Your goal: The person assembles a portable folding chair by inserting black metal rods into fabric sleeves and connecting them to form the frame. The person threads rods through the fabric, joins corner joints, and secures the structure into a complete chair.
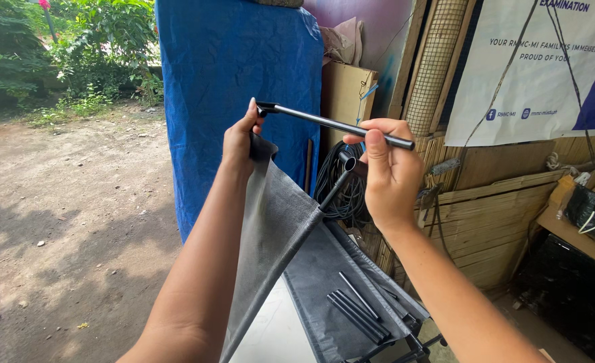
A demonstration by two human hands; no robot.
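Head view: the left hand (240,142) is pinching the corner of the grey fabric (277,222) at the rod's (334,125) elbow end. The right hand (388,168) is gripping the rod near its far end, holding it raised before the blue tarp (237,87). Spare rods (358,312) are lying on the fabric below.

A grey fabric sheet (324,282) covers a folding frame (415,346); four loose black rods (358,310) lie on it, close together.

A smooth, glossy black metal rod (338,125), matt grey woven cloth (277,222), and a crinkled blue plastic tarp (237,74).
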